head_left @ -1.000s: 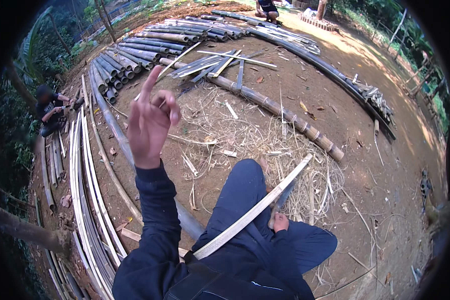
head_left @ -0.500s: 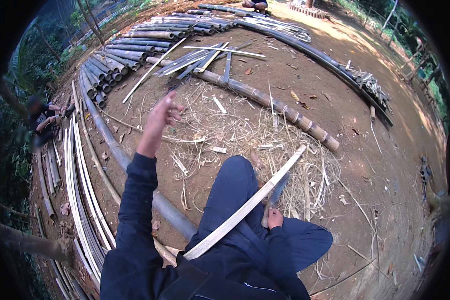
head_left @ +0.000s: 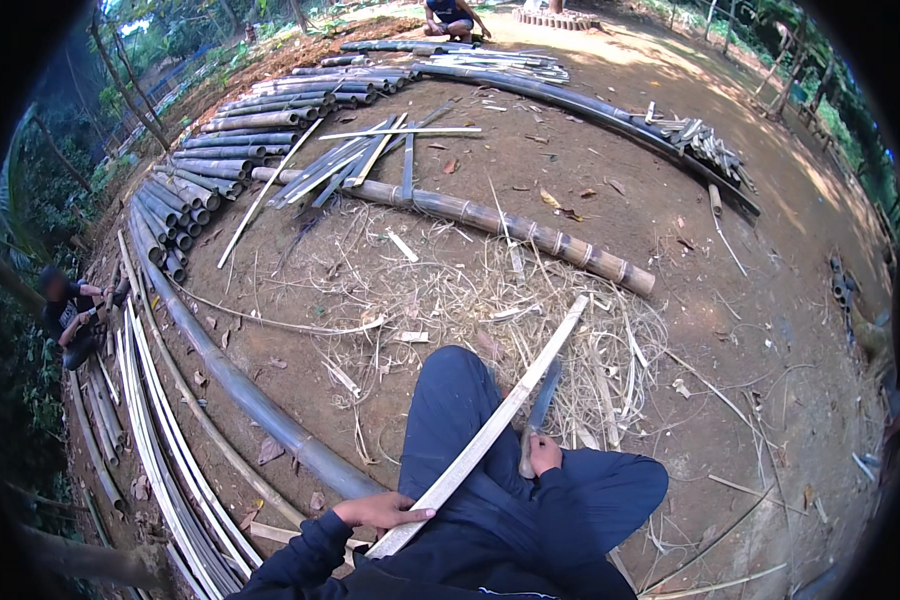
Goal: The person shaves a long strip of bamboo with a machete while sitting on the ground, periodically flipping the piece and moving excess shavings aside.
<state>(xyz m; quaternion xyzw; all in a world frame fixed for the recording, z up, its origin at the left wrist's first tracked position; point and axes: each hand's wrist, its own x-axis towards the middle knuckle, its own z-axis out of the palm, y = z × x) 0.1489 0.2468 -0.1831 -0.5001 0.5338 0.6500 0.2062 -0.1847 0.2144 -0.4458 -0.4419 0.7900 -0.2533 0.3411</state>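
Note:
A long pale split bamboo strip (head_left: 500,420) slants across my lap, its far end over the shavings beyond my knee. Near its lower end, my left hand (head_left: 382,511) closes on the strip, fingers along its upper face. My right hand (head_left: 544,454) rests by my folded leg, closed around the handle of a large knife (head_left: 542,400). The blade points away from me, just right of the strip and apart from it as far as I can see.
Thin bamboo shavings (head_left: 610,370) litter the ground ahead. Beyond lies a thick bamboo pole (head_left: 510,229), with crossed strips (head_left: 370,160) at its far end. Dark bamboo poles (head_left: 240,140) are stacked far left. A co-worker (head_left: 75,315) sits left, another (head_left: 452,20) at the back.
My left hand has come down from the air in front of me onto the lower end of the strip. My right hand still holds the knife. The view has shifted slightly.

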